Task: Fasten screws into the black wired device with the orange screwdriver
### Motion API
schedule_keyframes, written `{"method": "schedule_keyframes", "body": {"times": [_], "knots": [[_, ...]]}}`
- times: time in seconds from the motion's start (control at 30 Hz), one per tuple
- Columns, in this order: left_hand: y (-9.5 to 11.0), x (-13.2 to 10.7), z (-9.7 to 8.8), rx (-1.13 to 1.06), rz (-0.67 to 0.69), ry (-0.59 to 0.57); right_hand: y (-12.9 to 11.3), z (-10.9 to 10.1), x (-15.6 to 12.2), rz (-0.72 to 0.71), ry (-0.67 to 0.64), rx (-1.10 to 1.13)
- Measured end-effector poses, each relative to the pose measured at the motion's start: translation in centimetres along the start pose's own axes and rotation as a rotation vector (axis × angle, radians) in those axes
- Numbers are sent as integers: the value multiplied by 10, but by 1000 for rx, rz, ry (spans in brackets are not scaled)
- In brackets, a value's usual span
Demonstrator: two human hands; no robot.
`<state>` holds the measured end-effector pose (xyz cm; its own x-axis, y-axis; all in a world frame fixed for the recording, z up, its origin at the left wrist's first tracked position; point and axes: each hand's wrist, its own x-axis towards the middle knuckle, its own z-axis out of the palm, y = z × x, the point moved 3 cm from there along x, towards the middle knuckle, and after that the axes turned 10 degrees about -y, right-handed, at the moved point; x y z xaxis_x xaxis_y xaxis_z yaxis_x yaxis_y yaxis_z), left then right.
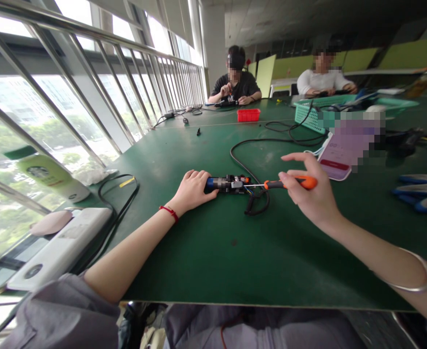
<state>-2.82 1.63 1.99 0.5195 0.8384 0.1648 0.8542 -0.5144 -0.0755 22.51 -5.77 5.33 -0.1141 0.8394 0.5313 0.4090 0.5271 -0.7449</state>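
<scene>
My left hand (193,190) is closed on the blue end of a small device (228,184) lying on the green table (206,257). My right hand (308,194) grips an orange-handled screwdriver (289,183), whose thin shaft points left into the device's exposed end. A black cable (251,169) runs from the device, loops beside it, and curves away toward the far side of the table.
A phone (339,157) lies just beyond my right hand. Blue-and-white gloves (422,194) lie at the right edge. A white power strip (58,247) and a green-labelled bottle (49,177) sit left. Farther off are a red tray (248,115), a green basket (309,114) and two seated people.
</scene>
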Motion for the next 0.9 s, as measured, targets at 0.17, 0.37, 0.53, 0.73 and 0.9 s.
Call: {"method": "schedule_keyframes", "body": {"times": [0.17, 0.37, 0.53, 0.73, 0.9], "knots": [[1, -1, -1, -17, -14, 15, -10, 0, -2, -64, -7, -9], [4, -3, -3, 14, -2, 7, -7, 1, -3, -145, 65, -20], [3, -2, -4, -11, -13, 4, -12, 2, -5, -37, -41, -126], [2, -1, -2, -14, -13, 6, -8, 2, -5, -182, 67, -68], [3, -1, -2, -8, -25, 5, -5, 4, -4, -128, 26, -81]]}}
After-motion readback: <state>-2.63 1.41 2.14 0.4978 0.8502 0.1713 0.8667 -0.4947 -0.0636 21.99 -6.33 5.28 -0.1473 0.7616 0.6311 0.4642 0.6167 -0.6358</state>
